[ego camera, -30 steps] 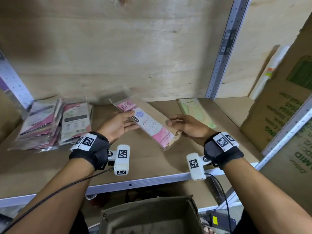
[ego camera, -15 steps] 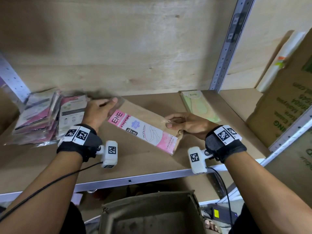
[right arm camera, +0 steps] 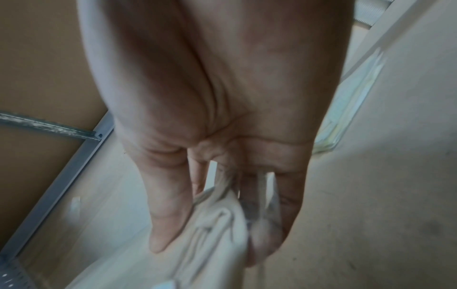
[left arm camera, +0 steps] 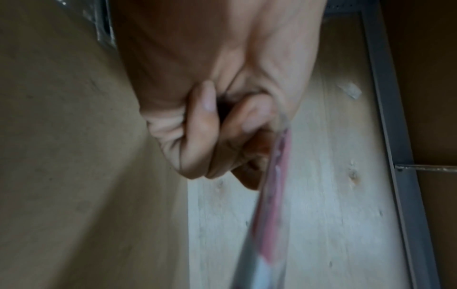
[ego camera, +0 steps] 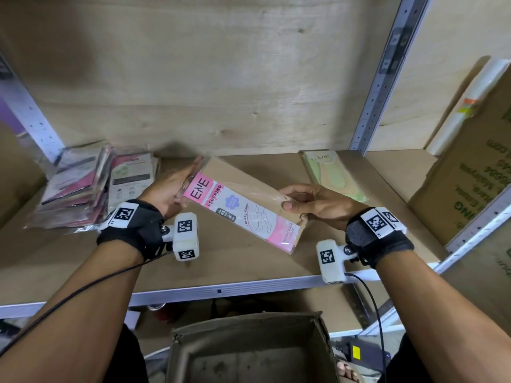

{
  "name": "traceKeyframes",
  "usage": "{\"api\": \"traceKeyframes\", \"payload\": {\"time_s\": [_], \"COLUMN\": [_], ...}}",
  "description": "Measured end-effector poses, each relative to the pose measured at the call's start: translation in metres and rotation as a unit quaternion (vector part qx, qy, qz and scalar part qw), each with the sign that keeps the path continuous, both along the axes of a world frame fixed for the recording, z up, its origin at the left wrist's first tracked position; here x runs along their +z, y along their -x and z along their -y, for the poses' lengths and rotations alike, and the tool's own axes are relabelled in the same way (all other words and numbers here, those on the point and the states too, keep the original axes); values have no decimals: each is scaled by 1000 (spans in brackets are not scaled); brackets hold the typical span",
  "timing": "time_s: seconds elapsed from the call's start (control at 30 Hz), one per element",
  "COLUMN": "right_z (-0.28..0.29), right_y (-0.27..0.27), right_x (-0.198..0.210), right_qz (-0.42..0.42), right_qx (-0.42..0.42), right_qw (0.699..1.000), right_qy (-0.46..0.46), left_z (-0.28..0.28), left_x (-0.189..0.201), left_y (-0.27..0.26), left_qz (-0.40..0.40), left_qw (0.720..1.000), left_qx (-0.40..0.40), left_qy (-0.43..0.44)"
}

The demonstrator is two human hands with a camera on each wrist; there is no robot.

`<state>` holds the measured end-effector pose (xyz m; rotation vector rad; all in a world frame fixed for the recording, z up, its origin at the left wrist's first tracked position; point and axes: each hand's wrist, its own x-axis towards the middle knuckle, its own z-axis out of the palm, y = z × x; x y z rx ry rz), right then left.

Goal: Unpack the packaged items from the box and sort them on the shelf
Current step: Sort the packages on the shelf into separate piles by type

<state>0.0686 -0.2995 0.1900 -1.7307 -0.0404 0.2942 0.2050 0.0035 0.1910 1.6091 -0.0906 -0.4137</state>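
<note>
A pink and white stocking packet [ego camera: 243, 210] in clear plastic hangs tilted above the wooden shelf [ego camera: 249, 266]. My left hand [ego camera: 172, 189] grips its upper left end; in the left wrist view the curled fingers [left arm camera: 205, 125] hold the packet's edge [left arm camera: 274, 185]. My right hand [ego camera: 304, 203] pinches the lower right end, thumb on top; the right wrist view shows the beige packet end [right arm camera: 222, 224] between thumb and fingers. The open cardboard box [ego camera: 249, 352] sits below the shelf, near my body.
A pile of pink and grey packets [ego camera: 91, 186] lies on the shelf's left side. A green packet [ego camera: 331, 172] lies at the back right beside the metal upright [ego camera: 381, 78]. A large printed carton [ego camera: 470, 172] and a white roll [ego camera: 467, 106] stand at right.
My left hand came back from the left pile and took hold of the packet's upper end again. The packet rose a little off the shelf between both hands.
</note>
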Motion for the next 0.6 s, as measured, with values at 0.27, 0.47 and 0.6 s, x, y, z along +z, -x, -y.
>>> {"api": "traceKeyframes", "payload": {"time_s": [0.27,0.47,0.6], "right_z": [5,-12,-28], "right_y": [0,-6,-10], "right_x": [-4,-4,-4], "right_qz": [-9,-10,-9], "right_qx": [-74,-136,-162], "right_qw": [997,987,980], "right_qy": [-16,-88,-114], "left_z": [-5,19,44], "left_x": [-18,-17,-19], "left_y": [-4,24,48], "left_qz": [-44,-69,-56], "left_qw": [992,991,986], "left_qx": [45,-64,-125], "left_qy": [106,96,92]}}
